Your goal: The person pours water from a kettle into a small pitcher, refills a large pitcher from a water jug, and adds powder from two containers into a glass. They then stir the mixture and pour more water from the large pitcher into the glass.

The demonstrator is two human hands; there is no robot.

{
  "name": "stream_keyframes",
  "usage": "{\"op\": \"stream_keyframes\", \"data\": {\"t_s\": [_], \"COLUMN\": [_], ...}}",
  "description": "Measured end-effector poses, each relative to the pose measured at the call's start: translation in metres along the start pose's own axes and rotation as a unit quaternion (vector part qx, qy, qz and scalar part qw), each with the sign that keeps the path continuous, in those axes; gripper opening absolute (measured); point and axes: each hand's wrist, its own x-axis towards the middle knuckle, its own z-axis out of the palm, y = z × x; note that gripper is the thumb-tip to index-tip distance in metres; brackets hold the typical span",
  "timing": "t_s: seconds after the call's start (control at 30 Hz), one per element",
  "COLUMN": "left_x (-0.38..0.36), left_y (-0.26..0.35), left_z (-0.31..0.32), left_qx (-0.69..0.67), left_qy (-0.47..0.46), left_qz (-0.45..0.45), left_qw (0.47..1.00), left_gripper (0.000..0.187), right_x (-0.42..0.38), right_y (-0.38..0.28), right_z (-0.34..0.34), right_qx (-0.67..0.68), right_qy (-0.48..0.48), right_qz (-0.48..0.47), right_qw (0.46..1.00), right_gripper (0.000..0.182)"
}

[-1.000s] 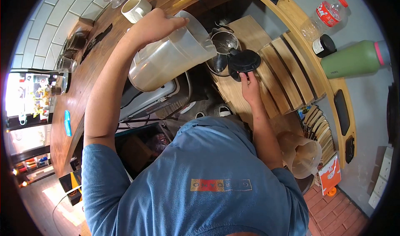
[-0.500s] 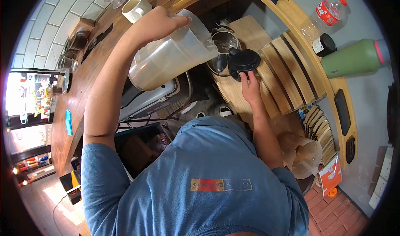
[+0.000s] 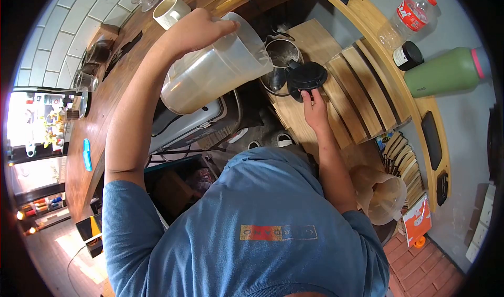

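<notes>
My left hand (image 3: 202,32) is closed on the rim and handle side of a large translucent plastic pitcher (image 3: 210,79). The pitcher is tilted, with its mouth over the edge of an electric kettle (image 3: 275,81). Clear water seems to run from its lip into the kettle, whose inside looks wet and rippled. The kettle's black lid (image 3: 308,75) stands flipped open towards me. Below the lid, my right hand (image 3: 316,113) is closed on the black kettle handle, which the lid and fingers partly hide.
A white mug (image 3: 171,12) stands on the wooden counter (image 3: 118,100) at the left. Slatted wood (image 3: 362,89) lies right of the kettle. A green bottle (image 3: 443,72), a dark jar (image 3: 408,56) and a plastic bottle (image 3: 412,16) line the right ledge. Another translucent pitcher (image 3: 386,200) is near my right elbow.
Both hands stay almost in place, and the pitcher keeps its tilt with a very slight shift. The surface inside the kettle looks a little more rippled.
</notes>
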Motion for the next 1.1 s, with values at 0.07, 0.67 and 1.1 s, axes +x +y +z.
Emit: {"op": "stream_keyframes", "data": {"t_s": [0.07,0.67,1.1], "left_x": [0.002,0.001,-0.002], "left_y": [-0.002,0.004,-0.021], "left_z": [0.001,0.0,-0.003], "left_qx": [-0.003,0.016,-0.068], "left_qy": [-0.01,-0.016,0.007], "left_qz": [-0.006,-0.002,-0.043], "left_qw": [1.0,1.0,0.997], "left_gripper": [0.065,0.063,0.051], "right_x": [0.0,0.0,-0.001], "right_y": [0.0,-0.002,-0.006], "right_z": [0.001,0.0,-0.002], "right_qx": [0.003,0.001,-0.003], "right_qy": [0.004,-0.005,-0.018], "right_qz": [-0.001,0.011,0.033], "right_qw": [1.0,1.0,0.999], "right_gripper": [0.029,0.032,0.034]}}
